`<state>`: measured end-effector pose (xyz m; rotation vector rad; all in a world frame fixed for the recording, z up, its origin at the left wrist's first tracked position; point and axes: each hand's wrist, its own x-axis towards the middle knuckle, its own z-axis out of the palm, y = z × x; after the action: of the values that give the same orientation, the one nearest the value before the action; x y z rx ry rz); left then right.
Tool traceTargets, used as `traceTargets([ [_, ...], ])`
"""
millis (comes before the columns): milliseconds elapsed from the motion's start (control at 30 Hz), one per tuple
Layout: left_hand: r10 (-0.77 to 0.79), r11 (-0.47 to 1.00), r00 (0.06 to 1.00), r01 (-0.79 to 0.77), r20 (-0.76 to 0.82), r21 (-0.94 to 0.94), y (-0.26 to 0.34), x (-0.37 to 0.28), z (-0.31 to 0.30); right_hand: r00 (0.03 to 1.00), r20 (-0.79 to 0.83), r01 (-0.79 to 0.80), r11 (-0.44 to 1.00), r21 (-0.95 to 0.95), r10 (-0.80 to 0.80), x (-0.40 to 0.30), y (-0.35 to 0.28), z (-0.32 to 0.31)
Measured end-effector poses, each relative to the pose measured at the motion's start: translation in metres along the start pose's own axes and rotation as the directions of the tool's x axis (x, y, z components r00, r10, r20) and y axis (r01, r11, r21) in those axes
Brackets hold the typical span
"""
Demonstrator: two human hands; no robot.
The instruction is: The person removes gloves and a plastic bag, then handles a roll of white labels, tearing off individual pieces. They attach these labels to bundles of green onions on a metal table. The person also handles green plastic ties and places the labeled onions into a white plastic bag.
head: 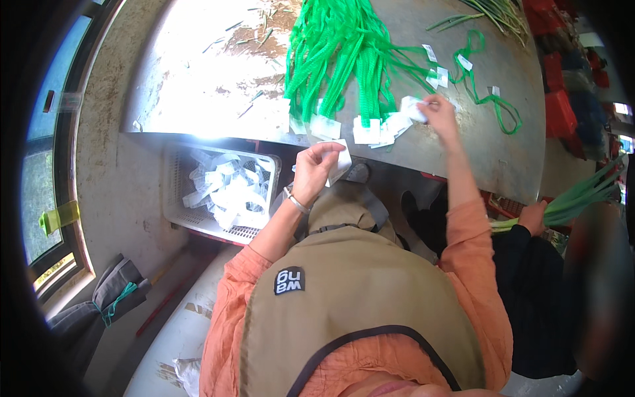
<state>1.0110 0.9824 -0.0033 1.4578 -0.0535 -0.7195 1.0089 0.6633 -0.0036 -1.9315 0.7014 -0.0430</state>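
White paper labels [339,160] are pinched between the thumb and fingers of my left hand [316,166], in front of the table's near edge. My right hand [439,116] is over the metal table and grips a white label [412,109], somewhat blurred. A large heap of green mesh strips [342,54] lies across the table, with white tags [367,131] at its near ends. To the right, a looped green strip [503,111] and several tagged ends lie apart from the heap.
A white plastic basket [171,198] of crumpled white strips stands left, below the metal table [501,154]. Green onions [496,17] lie at the table's far right. A co-worker's hand [533,218] holds more green onions [580,201] at right. A wall and window are at left.
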Motion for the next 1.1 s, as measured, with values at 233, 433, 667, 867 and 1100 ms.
traceTargets([
  [233,-0.194,0.888,0.981,0.182,0.015,-0.423,0.022,0.006,-0.003,0.968,0.051,0.233,0.8,-0.552,-0.246,-0.029,-0.014,-0.017],
  [433,-0.204,0.892,0.979,0.176,-0.024,-0.416,0.009,0.01,-0.002,0.927,0.276,0.171,0.942,0.288,-0.253,-0.146,-0.042,0.105],
  [667,-0.17,0.947,0.985,0.151,-0.043,-0.285,0.003,0.015,0.007,0.988,0.15,-0.037,0.866,0.5,-0.044,-0.155,-0.029,0.115],
  [867,-0.175,0.956,0.978,0.14,-0.118,-0.257,-0.008,0.024,0.017,0.951,0.019,0.297,0.926,0.232,-0.31,-0.151,-0.031,0.103],
  [1100,-0.33,0.906,0.914,0.237,-0.236,-0.35,-0.01,0.031,0.01,0.992,-0.085,0.119,0.935,0.335,-0.096,-0.121,-0.011,0.095],
])
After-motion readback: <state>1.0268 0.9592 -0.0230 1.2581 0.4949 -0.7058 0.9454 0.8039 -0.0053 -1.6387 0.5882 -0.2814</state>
